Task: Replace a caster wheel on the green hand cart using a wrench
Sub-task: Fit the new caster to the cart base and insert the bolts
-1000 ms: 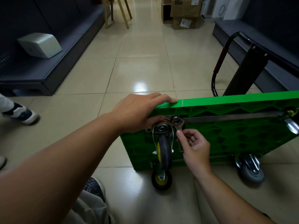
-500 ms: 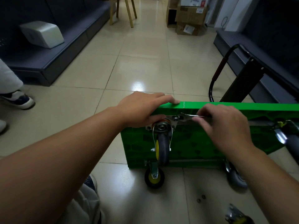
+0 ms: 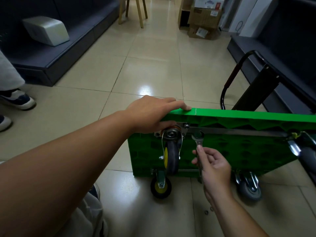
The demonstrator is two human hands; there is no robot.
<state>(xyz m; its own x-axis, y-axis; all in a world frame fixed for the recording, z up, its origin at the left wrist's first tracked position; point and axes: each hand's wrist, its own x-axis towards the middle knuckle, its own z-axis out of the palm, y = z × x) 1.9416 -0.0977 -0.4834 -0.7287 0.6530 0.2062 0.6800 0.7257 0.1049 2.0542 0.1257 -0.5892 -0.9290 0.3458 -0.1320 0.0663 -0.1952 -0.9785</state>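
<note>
Looking down through the head view, we find the green hand cart (image 3: 239, 151) tipped on its side on the floor (image 3: 153, 74), underside facing us. Our left hand (image 3: 150, 113) lies over the cart's upper edge, fingers stretched out along it and released rather than clenched. The thumb sits lower, by the mounting plate. The caster wheel (image 3: 171, 156) hangs directly beneath this hand, and a bolt (image 3: 186, 125) shows just right of the thumb. Our right hand (image 3: 213, 165) grasps the wrench (image 3: 198, 141) by its shaft, pinched between thumb and fingers. The wrench stands upright above this hand, its open end near the plate's lower right corner and apart from the bolt. The caster wheel is just left of this hand. Two small nuts (image 3: 206, 212) lie on the floor below its wrist.
</note>
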